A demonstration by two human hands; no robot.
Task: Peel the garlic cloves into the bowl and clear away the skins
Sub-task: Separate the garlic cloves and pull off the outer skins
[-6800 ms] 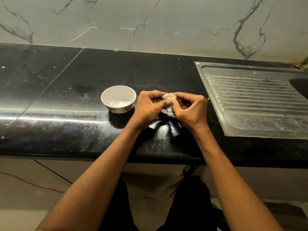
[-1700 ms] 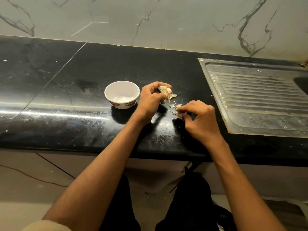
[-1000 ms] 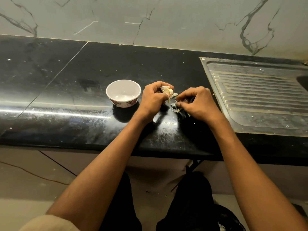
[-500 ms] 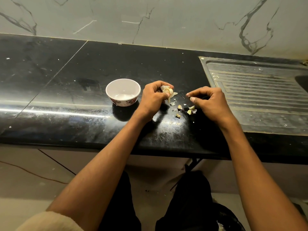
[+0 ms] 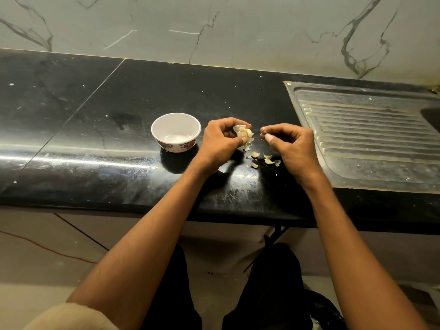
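Black stone counter (image 5: 123,96), scratched and dusty, with a person bent over it working a garlic clove (image 5: 243,133). Their left hand (image 5: 220,142) has it pinched between thumb and curled fingers, held just above the counter beside the bowl (image 5: 175,132). The right hand (image 5: 289,145) sits close by with fingertips drawn together; whether it nips a shred of skin or nothing at all, I cannot tell. Loose skins (image 5: 267,159) lie scattered on the stone between and just below the two hands.

To my eye the peeling is only part done, since papery skin clings to the clove. The risks look small but real: a hard tug could make the slick clove pop out of that pinch and skid across the counter or off its front edge, and the light flakes could drift toward the steel drainboard (image 5: 371,139) on the right or get smeared into the dust, making the clean-up harder. A careless elbow could also nudge the bowl.

That bowl, white inside with a flowered band outside, stands upright just left of the left hand and appears to hold no cloves yet
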